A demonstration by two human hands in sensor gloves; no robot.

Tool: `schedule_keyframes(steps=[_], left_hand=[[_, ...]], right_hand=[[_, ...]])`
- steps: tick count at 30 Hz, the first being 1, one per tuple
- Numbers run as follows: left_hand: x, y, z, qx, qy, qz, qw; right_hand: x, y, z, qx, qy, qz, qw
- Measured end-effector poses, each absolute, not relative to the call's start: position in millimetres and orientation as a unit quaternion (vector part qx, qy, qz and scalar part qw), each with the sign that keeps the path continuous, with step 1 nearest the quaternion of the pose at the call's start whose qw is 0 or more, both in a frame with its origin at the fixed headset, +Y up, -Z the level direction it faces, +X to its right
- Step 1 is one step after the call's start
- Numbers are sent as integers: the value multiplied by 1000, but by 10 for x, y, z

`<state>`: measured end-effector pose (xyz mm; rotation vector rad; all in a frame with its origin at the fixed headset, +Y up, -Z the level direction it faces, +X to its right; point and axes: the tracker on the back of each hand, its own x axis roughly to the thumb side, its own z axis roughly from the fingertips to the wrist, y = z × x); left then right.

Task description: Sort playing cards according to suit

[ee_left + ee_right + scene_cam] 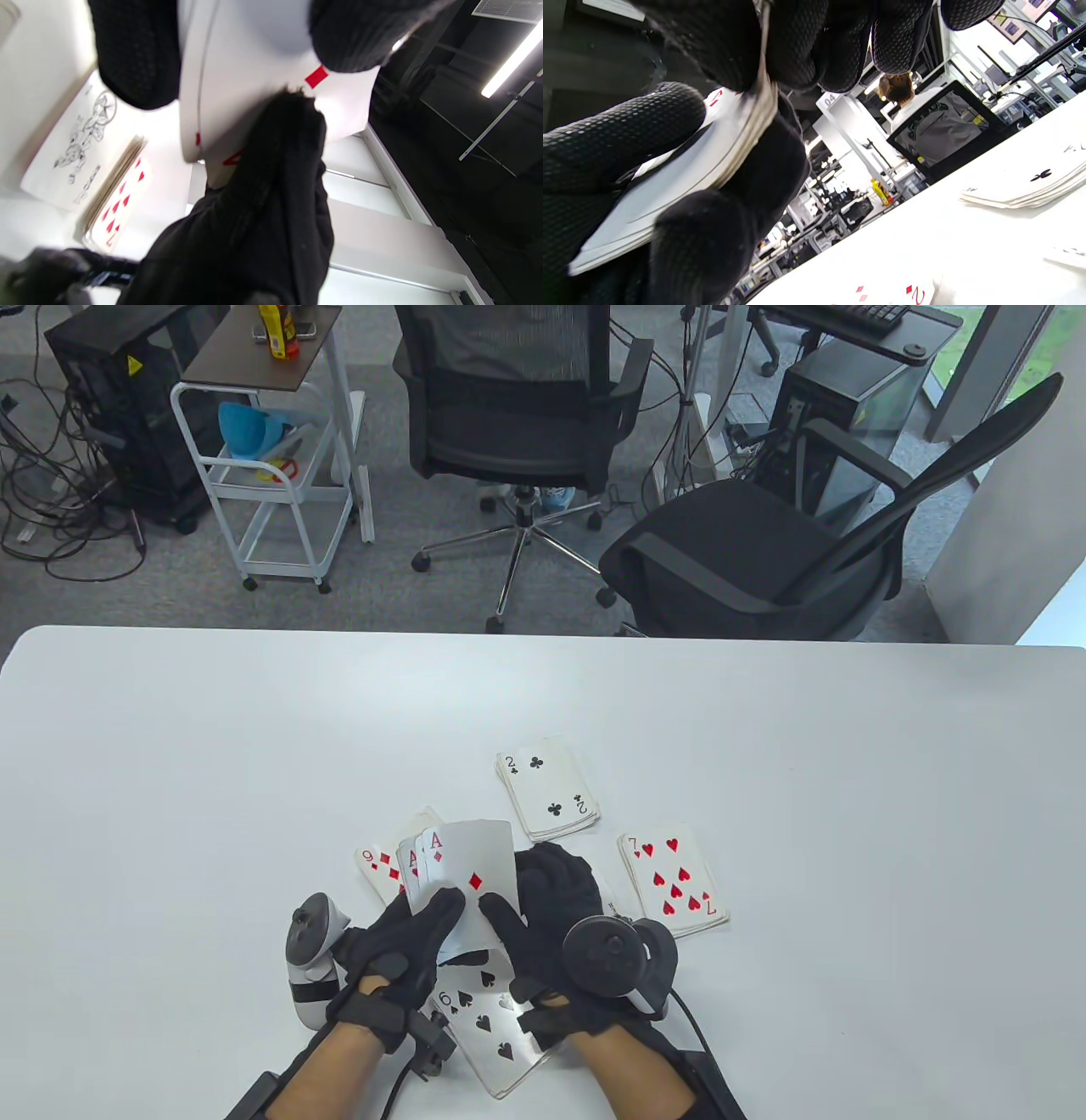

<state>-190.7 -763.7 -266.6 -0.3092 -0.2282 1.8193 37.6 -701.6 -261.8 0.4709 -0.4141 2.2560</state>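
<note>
My left hand (424,925) and right hand (530,903) together hold a fanned stack of cards (467,869) just above the table, with an ace of diamonds on top. Both thumbs press on its face. The right wrist view shows the stack's edge (729,152) gripped between my fingers. The left wrist view shows the ace (263,84) close up. Four face-up piles lie around my hands: clubs with a 2 on top (547,793), hearts with a 7 on top (674,882), diamonds with a 9 showing (380,869), and spades with a 6 on top (492,1027) under my wrists.
The white table (212,772) stretches wide on both sides and beyond the piles. Two black office chairs (747,551) and a white cart (271,475) stand past its far edge. A joker card (72,156) lies beside the hearts pile (116,207) in the left wrist view.
</note>
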Motion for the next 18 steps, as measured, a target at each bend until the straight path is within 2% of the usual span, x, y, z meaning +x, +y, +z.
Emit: schedule_keyframes(steps=[10, 18], left_hand=[[-2042, -7605, -2674, -99, -74, 815, 566], [-2343, -7411, -2696, -8, -65, 830, 554]], right_hand=[[427, -7071, -2669, 176, -139, 883, 412], [604, -7122, -2774, 118, -139, 888, 421]])
